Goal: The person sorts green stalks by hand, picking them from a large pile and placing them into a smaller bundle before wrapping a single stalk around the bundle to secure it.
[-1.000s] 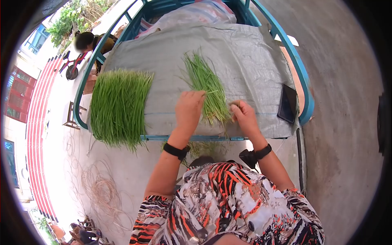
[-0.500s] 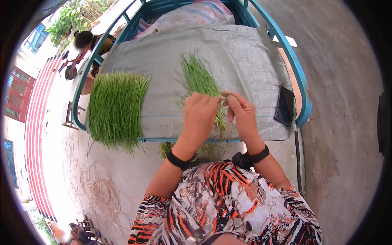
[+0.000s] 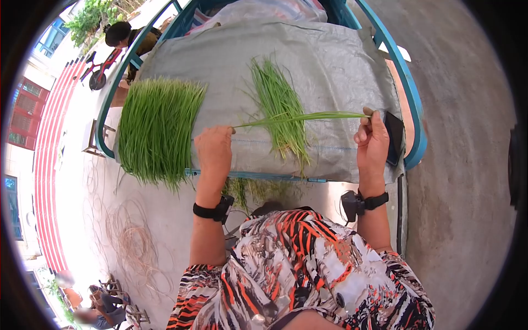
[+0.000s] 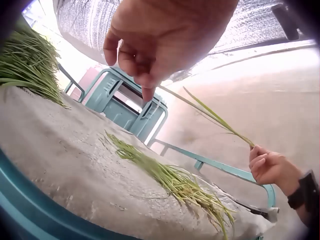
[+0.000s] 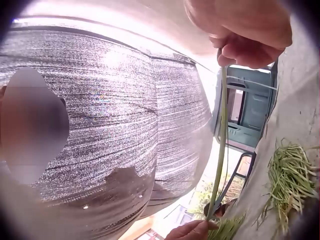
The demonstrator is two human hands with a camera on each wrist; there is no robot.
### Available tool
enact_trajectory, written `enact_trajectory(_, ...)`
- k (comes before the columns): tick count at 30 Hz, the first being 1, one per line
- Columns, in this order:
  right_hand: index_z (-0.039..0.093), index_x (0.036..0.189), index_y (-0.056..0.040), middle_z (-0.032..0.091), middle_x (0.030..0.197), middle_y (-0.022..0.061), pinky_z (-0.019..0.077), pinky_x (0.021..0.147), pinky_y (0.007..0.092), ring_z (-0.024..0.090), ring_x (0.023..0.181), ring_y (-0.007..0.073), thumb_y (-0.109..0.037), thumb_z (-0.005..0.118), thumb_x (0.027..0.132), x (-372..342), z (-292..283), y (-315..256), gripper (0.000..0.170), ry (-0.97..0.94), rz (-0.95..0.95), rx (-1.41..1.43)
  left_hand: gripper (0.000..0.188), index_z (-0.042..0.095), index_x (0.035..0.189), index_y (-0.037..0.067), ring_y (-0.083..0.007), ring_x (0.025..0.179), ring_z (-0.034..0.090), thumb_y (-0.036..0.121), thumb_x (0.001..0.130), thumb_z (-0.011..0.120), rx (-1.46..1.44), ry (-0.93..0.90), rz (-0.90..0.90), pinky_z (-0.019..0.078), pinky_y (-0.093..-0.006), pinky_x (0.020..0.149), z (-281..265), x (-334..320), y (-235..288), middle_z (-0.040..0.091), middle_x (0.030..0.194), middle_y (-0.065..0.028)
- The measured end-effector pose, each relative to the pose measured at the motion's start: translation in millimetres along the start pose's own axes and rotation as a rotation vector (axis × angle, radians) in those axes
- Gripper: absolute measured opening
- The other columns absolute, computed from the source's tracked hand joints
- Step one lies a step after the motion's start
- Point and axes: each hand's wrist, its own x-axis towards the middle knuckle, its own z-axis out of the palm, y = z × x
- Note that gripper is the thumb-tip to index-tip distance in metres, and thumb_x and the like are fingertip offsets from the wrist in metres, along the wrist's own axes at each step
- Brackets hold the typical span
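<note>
1. Head view: The left hand (image 3: 214, 153) is clamped, by its fingertips, on one end of a few green blades (image 3: 313, 116). The right hand (image 3: 374, 144) pinches the other end between thumb and fingers. The hands are well apart, and the blades run nearly straight between them.

2. Head view: The blades pass across the lower half of a loose bunch (image 3: 278, 96) of greens lying on a grey sheet (image 3: 335, 71). A larger, even pile (image 3: 160, 132) lies to the left, its near ends hanging past the sheet's edge. A phone (image 3: 394, 137) lies just beside the right hand; contact cannot be determined.

3. Head view: The sheet covers a cart with a teal rail (image 3: 410, 99). A striped bag (image 3: 264, 12) lies at the far end. Coiled wire (image 3: 135, 242) is on the ground at left; a red bicycle (image 3: 98, 80) stands near a person (image 3: 144, 43).

4. Left wrist view: The blades are raised clear of the sheet, with the bunch below them. The pile is at upper left.

5. Right wrist view: The blades run from the right hand, at top, to the left hand, at bottom. A silvery awning (image 5: 110, 115) fills much of the frame.
</note>
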Motion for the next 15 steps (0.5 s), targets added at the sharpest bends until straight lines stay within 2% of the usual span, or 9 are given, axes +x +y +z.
enact_trajectory(3, 0.061, 0.106, 0.0013, 0.060, 0.075, 0.0001, 0.0372, 0.048, 0.0212, 0.044, 0.052, 0.0047, -0.029, 0.051, 0.097, 4.8, -10.4, -6.3, 0.033, 0.012, -0.022, 0.033, 0.013, 0.065, 0.088, 0.010, -0.0280, 0.082, 0.056, 0.016, 0.087, 0.054, 0.031, 0.000, -0.199, 0.0374, -0.0404, 0.076, -2.8, -1.6, -12.3, 0.063, 0.082, -0.0074)
enact_trajectory(6, 0.061, 0.106, 0.0009, 0.061, 0.075, 0.0003, 0.0361, 0.048, 0.0212, 0.044, 0.052, 0.0047, -0.029, 0.050, 0.097, 5.1, -10.8, -12.6, 0.033, -0.019, -0.026, 0.059, 0.020, 0.065, 0.102, 0.010, -0.0295, 0.096, 0.053, 0.016, 0.084, 0.060, -0.073, -0.206, -0.432, 0.0382, -0.0421, 0.084, -18.3, 2.3, -28.9, 0.063, 0.099, -0.0103)
enact_trajectory(9, 0.061, 0.106, 0.0010, 0.061, 0.075, -0.0001, 0.0357, 0.048, 0.0209, 0.043, 0.052, 0.0045, -0.028, 0.050, 0.097, -6.1, 2.4, -15.3, 0.032, -0.063, -0.045, -0.001, 0.038, 0.059, 0.119, 0.012, -0.0325, 0.115, 0.044, 0.014, 0.081, 0.064, 0.214, 0.273, -0.226, 0.0351, -0.0454, 0.094, -38.4, 4.2, -25.5, 0.054, 0.123, -0.0128)
enact_trajectory(11, 0.061, 0.106, 0.0011, 0.060, 0.075, -0.0001, 0.0355, 0.048, 0.0205, 0.043, 0.052, 0.0043, -0.029, 0.050, 0.097, -11.8, 9.6, -15.9, 0.033, -0.069, -0.044, -0.046, 0.049, 0.053, 0.128, 0.014, -0.0353, 0.126, 0.031, 0.013, 0.080, 0.064, 0.377, 0.504, -0.268, 0.0312, -0.0477, 0.100, -69.5, 11.5, -23.6, 0.042, 0.136, -0.0136)
enact_trajectory(13, 0.061, 0.106, 0.0013, 0.060, 0.075, -0.0001, 0.0352, 0.048, 0.0201, 0.043, 0.052, 0.0042, -0.029, 0.051, 0.097, -14.6, 15.5, -16.1, 0.033, -0.076, -0.052, -0.073, 0.046, 0.053, 0.126, 0.009, -0.0331, 0.120, 0.040, 0.014, 0.082, 0.063, 0.529, 0.842, -0.325, 0.0312, -0.0479, 0.099, -109.2, 20.2, -12.5, 0.049, 0.129, -0.0142)
enact_trajectory(15, 0.061, 0.107, 0.0013, 0.060, 0.075, -0.0001, 0.0349, 0.048, 0.0197, 0.042, 0.052, 0.0041, -0.030, 0.052, 0.096, -18.1, 20.3, -13.1, 0.035, -0.082, -0.057, -0.084, 0.042, 0.053, 0.124, 0.005, -0.0306, 0.119, 0.042, 0.015, 0.085, 0.062, 0.373, 1.023, -0.234, 0.0328, -0.0437, 0.099, -114.2, 26.0, -21.1, 0.053, 0.125, -0.0143)
